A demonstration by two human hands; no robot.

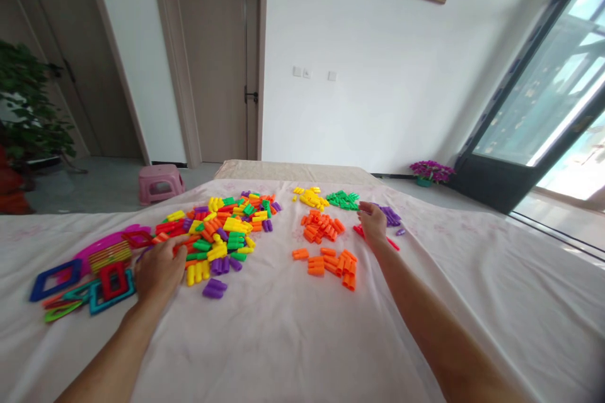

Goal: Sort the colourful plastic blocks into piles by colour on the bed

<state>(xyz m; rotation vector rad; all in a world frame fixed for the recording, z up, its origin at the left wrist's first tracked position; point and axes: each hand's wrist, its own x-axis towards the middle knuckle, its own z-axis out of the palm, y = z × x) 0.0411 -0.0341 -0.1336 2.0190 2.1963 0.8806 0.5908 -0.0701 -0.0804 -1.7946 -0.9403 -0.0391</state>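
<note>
Currently the left hand is at the left edge of the mixed block pile, the right hand beside the purple blocks, whether either hand's fingers grip anything being unclear

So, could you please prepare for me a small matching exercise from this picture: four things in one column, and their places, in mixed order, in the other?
Column one
1. Left hand
2. Right hand
3. Green pile
4. Pink stool

Column two
A. Just to the right of the yellow pile
B. At the left side of the mixed-colour pile
C. Standing on the floor
D. With red pieces showing on both sides of it

Right pairs: 1-B, 2-D, 3-A, 4-C
</note>
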